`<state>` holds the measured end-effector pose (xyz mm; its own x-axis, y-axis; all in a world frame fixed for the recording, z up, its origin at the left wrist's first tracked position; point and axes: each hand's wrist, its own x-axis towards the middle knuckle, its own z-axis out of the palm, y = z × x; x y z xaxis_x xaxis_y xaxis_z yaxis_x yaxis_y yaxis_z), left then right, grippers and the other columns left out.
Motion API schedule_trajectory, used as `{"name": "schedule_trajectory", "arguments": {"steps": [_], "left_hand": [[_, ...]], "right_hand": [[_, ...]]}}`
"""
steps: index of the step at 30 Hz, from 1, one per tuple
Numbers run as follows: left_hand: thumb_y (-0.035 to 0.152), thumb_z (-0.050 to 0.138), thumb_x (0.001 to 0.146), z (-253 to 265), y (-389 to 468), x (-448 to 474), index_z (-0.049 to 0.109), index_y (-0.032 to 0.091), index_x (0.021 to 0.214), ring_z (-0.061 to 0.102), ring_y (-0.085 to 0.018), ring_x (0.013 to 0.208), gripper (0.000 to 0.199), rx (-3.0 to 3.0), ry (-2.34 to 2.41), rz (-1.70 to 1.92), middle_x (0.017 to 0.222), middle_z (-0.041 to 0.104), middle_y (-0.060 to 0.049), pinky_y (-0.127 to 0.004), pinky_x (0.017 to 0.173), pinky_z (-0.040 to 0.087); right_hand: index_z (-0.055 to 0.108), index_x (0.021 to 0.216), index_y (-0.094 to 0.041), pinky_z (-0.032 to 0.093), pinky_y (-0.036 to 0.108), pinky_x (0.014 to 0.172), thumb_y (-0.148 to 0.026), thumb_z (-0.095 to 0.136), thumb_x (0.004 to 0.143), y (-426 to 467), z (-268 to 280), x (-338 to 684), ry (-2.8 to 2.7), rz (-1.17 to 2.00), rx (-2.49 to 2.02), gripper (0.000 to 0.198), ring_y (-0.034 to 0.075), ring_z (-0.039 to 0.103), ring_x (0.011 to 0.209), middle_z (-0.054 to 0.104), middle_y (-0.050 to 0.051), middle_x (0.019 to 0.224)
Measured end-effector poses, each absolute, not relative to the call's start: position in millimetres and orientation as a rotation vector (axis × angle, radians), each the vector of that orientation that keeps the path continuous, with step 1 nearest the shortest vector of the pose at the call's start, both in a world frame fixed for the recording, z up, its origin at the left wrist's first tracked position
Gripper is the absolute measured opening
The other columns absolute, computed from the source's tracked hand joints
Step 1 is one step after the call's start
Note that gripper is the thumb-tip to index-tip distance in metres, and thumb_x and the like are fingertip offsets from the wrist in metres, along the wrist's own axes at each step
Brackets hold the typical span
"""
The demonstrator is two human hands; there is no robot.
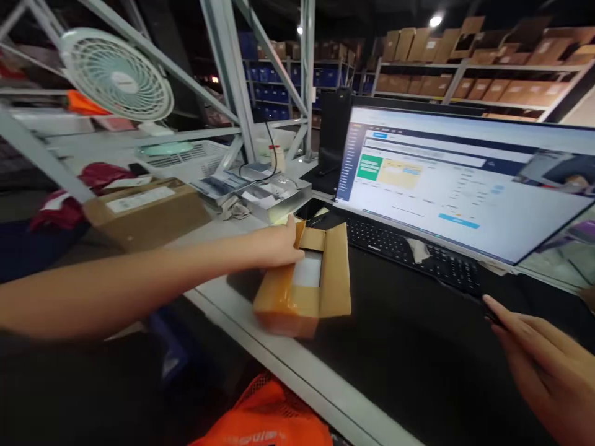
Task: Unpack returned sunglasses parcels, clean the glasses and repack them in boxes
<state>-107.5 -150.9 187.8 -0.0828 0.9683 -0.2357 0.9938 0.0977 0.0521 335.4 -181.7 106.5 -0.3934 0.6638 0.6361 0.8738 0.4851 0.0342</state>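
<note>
While the left hand (279,246) rests at its flap: one open carton (305,300), near the desk edge

1. Black mat (400,353), spread between the hands. Matt, flat, smooth-looking. Pale rim strip (325,385) on the near side; a hard tug on the flap could drag the carton across it and off.

2. Monitor (418,201), beyond and between both hands. Broad, thin-framed, glossy panel. A wide forward sweep of the right hand (546,365) might knock it.

3. Carton, directly beside the left hand, well apart from the right. Oblong, brown corrugated board, top open; the flap away from the left hand stands outward. Shiny amber tape (289,300) along the left-hand side could snag or tear the board if pulled sharply.

4. Keyboard (372,235), beyond the carton. Black, low, ridged with keys; a shove forward could press some.

5. Left hand, fingers partly extended; pinch on the flap, cannot tell. Right hand, partly curled at a small dark object (493,319), mostly hidden; held or merely touched, cannot tell. A loose grip could drop it.

6. White panel (307,272), inside the carton. Flat, smooth; tipping might slide it out.
</note>
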Motion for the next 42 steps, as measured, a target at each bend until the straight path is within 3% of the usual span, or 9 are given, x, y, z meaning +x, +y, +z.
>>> {"name": "schedule_trajectory", "arguments": {"steps": [3,5,8,11,19,25,29,37,42], "left_hand": [[0.045,0.050,0.083,183.7,-152.8,-119.0,0.024,0.007,0.152,0.065,-0.024,0.047,0.083,1.760,2.110,-0.112,0.082,0.075,-0.012,-0.031,0.046,0.046],[0.045,0.050,0.083,184.1,-153.3,-121.7,0.033,0.006,0.146,0.065,-0.023,0.045,0.076,1.765,2.062,-0.052,0.088,0.075,-0.016,-0.032,0.047,0.048],[0.044,0.048,0.084,185.6,-153.3,-122.4,0.049,0.002,0.132,0.066,-0.024,0.045,0.063,1.794,2.010,-0.050,0.084,0.075,-0.018,-0.033,0.050,0.051],[0.043,0.046,0.086,185.9,-154.1,-123.0,0.055,0.004,0.126,0.066,-0.025,0.046,0.057,1.816,1.981,-0.042,0.083,0.075,-0.018,-0.032,0.051,0.052],[0.044,0.042,0.088,185.2,-159.0,-130.3,0.051,-0.002,0.133,0.067,-0.024,0.047,0.064,1.883,1.942,-0.044,0.083,0.076,-0.020,-0.032,0.057,0.054],[0.045,0.041,0.088,183.0,-159.2,-136.1,0.049,-0.004,0.133,0.068,-0.024,0.047,0.067,1.873,1.888,-0.008,0.078,0.075,-0.020,-0.029,0.055,0.053],[0.044,0.041,0.088,183.1,-160.8,-138.1,0.054,-0.003,0.127,0.067,-0.024,0.046,0.062,1.892,1.871,0.014,0.076,0.074,-0.020,-0.029,0.054,0.053],[0.041,0.043,0.090,175.0,-166.3,-150.1,0.053,0.002,0.127,0.069,-0.024,0.049,0.056,1.817,1.807,0.209,0.090,0.075,-0.021,-0.030,0.052,0.053],[0.042,0.046,0.088,168.6,-166.5,-159.1,0.049,0.006,0.132,0.069,-0.024,0.049,0.057,1.786,1.812,0.298,0.101,0.074,-0.021,-0.031,0.047,0.054]], "right_hand": [[0.035,0.155,-0.038,0.053,0.033,0.065,-0.023,0.050,0.097,-197.4,115.2,293.6,-2.342,-0.539,-1.014,0.062,0.020,0.068,0.087,0.070,0.004,0.114],[0.035,0.156,-0.028,0.053,0.031,0.065,-0.023,0.046,0.097,-215.5,122.3,257.8,-2.497,-0.592,-0.738,0.061,0.019,0.066,0.083,0.071,0.006,0.111],[0.044,0.151,-0.016,0.049,0.032,0.060,-0.023,0.043,0.095,-238.2,127.7,202.6,-2.579,-0.676,-0.512,0.057,0.018,0.062,0.074,0.071,0.010,0.104],[0.055,0.140,-0.011,0.040,0.032,0.051,-0.013,0.045,0.090,-246.6,125.6,159.5,-2.531,-0.770,-0.441,0.051,0.017,0.057,0.065,0.071,0.009,0.094],[0.058,0.133,-0.009,0.033,0.033,0.052,0.000,0.042,0.087,-252.5,128.5,128.7,-2.455,-0.950,-0.578,0.050,0.015,0.048,0.060,0.068,0.008,0.082],[0.052,0.141,-0.011,0.031,0.033,0.060,-0.008,0.039,0.093,-263.6,132.5,133.6,-2.529,-0.926,-0.567,0.050,0.015,0.050,0.070,0.065,0.008,0.091],[0.056,0.135,-0.008,0.026,0.033,0.060,-0.002,0.039,0.090,-267.5,127.9,122.3,-2.525,-0.953,-0.564,0.048,0.015,0.045,0.065,0.061,0.006,0.080],[0.054,0.136,-0.007,0.022,0.034,0.061,0.001,0.038,0.086,-277.2,131.1,123.0,-2.544,-1.001,-0.661,0.054,0.017,0.038,0.062,0.051,0.003,0.070],[0.056,0.134,-0.009,0.021,0.035,0.061,0.001,0.040,0.088,-278.8,132.4,131.0,-2.484,-1.012,-0.686,0.050,0.016,0.039,0.063,0.055,0.004,0.072]]}}
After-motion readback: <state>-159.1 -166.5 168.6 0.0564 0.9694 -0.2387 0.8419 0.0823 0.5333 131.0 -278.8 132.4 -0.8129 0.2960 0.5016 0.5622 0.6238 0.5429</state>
